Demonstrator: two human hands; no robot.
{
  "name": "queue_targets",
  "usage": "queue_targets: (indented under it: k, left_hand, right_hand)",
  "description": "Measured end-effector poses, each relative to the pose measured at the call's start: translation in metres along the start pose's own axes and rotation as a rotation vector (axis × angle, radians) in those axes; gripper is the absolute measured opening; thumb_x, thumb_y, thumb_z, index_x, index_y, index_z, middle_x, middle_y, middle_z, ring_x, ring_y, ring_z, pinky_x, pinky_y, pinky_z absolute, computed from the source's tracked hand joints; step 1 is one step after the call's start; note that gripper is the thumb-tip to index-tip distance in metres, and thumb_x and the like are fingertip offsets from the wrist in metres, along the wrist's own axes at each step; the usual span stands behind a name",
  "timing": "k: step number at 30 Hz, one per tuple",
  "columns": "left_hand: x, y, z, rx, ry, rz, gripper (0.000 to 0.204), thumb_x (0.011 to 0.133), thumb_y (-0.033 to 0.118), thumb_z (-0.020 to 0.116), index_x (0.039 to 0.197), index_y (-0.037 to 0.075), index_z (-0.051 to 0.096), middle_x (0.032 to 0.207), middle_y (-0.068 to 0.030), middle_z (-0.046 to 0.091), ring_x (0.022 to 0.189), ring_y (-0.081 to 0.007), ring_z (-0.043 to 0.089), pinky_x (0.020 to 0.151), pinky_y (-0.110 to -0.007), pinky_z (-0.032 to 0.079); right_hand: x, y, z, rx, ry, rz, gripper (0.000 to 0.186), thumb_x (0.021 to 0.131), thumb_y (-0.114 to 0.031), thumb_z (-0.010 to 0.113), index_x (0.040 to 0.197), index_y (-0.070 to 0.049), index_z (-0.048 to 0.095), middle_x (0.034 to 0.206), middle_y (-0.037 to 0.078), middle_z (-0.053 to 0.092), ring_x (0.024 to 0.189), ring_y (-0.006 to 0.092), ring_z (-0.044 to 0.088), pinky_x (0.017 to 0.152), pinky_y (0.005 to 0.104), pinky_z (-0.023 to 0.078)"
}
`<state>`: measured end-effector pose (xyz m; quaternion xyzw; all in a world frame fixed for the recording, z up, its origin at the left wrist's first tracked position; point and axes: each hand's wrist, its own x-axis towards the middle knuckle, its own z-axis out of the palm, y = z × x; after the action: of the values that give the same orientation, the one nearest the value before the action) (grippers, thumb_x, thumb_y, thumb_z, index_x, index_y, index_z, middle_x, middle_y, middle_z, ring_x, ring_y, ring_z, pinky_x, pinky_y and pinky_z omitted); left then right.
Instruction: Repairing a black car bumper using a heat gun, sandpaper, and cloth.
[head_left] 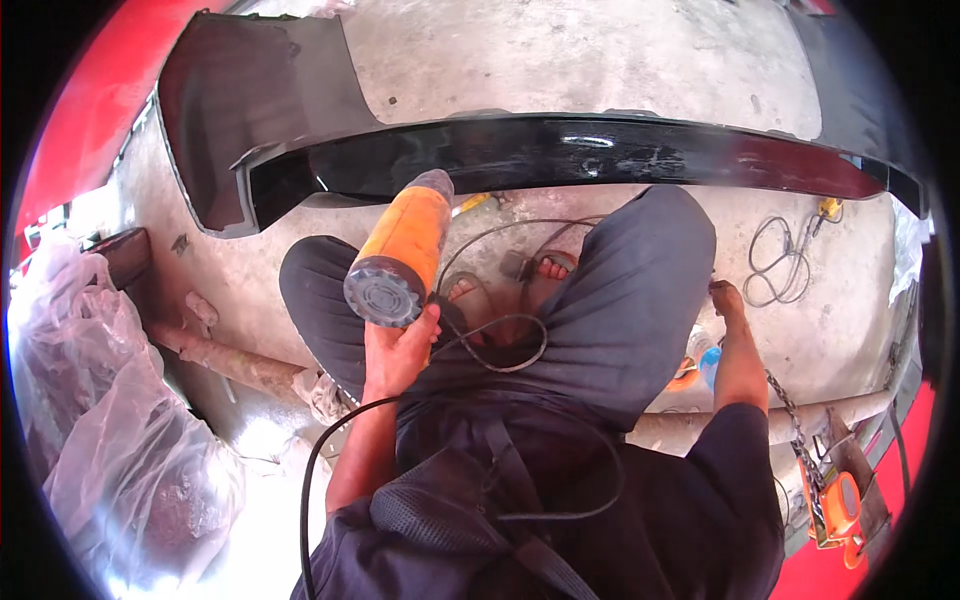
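My left hand [405, 350] grips an orange heat gun [400, 242] by its handle, its dark round rear end toward me and its nose pointed up at the long glossy black bumper panel [530, 150] lying across in front of me. A black cord loops from it over my lap. My right hand [728, 302] hangs beside my right knee with fingers curled; what they hold, if anything, I cannot make out. My sandaled feet [555, 268] are between my bent knees, with cord around them.
Crumpled clear plastic sheeting [110, 400] lies at left, beside a pipe [235, 365]. At right are coiled wires [775, 260], small containers [708, 365], a chain [788, 405] and an orange hoist part [840, 505]. Red panels [75, 130] edge the view. Concrete floor [450, 50] shows beyond the bumper.
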<state>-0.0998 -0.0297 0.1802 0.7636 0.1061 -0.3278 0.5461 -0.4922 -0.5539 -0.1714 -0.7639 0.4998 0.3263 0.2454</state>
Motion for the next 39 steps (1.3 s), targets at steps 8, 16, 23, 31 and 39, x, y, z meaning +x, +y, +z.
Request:
queue_targets:
  k: [8, 16, 23, 31, 39]
  left_hand:
    - [0.000, 0.001, -0.005, 0.136, 0.004, 0.057, 0.027, 0.093, 0.008, 0.063, 0.118, -0.002, 0.062, 0.076, -0.0031, 0.062, 0.064, -0.0098, 0.059, 0.058, -0.025, 0.047]
    - [0.008, -0.018, -0.008, 0.018, -0.166, 0.145, 0.025, 0.093, 0.008, 0.065, 0.115, -0.003, 0.062, 0.076, -0.0035, 0.063, 0.062, -0.0097, 0.059, 0.056, -0.026, 0.047]
    - [0.015, -0.027, 0.012, 0.251, -0.013, 0.485, 0.043, 0.086, 0.015, 0.072, 0.122, -0.004, 0.057, 0.099, -0.0165, 0.070, 0.088, -0.0276, 0.070, 0.078, -0.038, 0.054]
    - [0.011, -0.027, -0.002, 0.292, -0.130, 0.459, 0.062, 0.083, 0.016, 0.069, 0.138, -0.002, 0.049, 0.124, -0.0257, 0.061, 0.119, -0.0438, 0.058, 0.101, -0.047, 0.046]
    - [0.014, -0.023, -0.010, 0.368, -0.102, 0.388, 0.065, 0.086, 0.018, 0.068, 0.143, 0.001, 0.044, 0.134, -0.0258, 0.055, 0.124, -0.0432, 0.054, 0.103, -0.048, 0.045]
  right_hand:
    - [-0.035, 0.009, -0.006, -0.075, 0.201, -0.082, 0.040, 0.093, -0.018, 0.055, 0.130, -0.006, 0.064, 0.114, 0.023, 0.071, 0.107, 0.0375, 0.068, 0.093, 0.0435, 0.054]
    - [-0.110, -0.048, -0.029, -0.072, 0.517, -0.242, 0.037, 0.094, -0.019, 0.059, 0.126, -0.001, 0.064, 0.125, 0.026, 0.064, 0.115, 0.0411, 0.060, 0.099, 0.0475, 0.048]
    - [-0.174, -0.086, 0.011, 0.436, 0.517, -0.268, 0.049, 0.096, -0.026, 0.061, 0.137, 0.000, 0.055, 0.130, 0.025, 0.061, 0.115, 0.0371, 0.060, 0.100, 0.0440, 0.048]
    - [-0.306, -0.184, -0.020, 0.909, 0.701, -0.223, 0.042, 0.105, -0.021, 0.050, 0.136, 0.006, 0.054, 0.130, 0.018, 0.061, 0.117, 0.0260, 0.059, 0.103, 0.0355, 0.045]
    - [-0.370, -0.285, -0.048, 0.598, 0.755, -0.301, 0.046, 0.105, -0.026, 0.052, 0.139, 0.005, 0.051, 0.140, 0.023, 0.050, 0.128, 0.0352, 0.050, 0.109, 0.0404, 0.039]
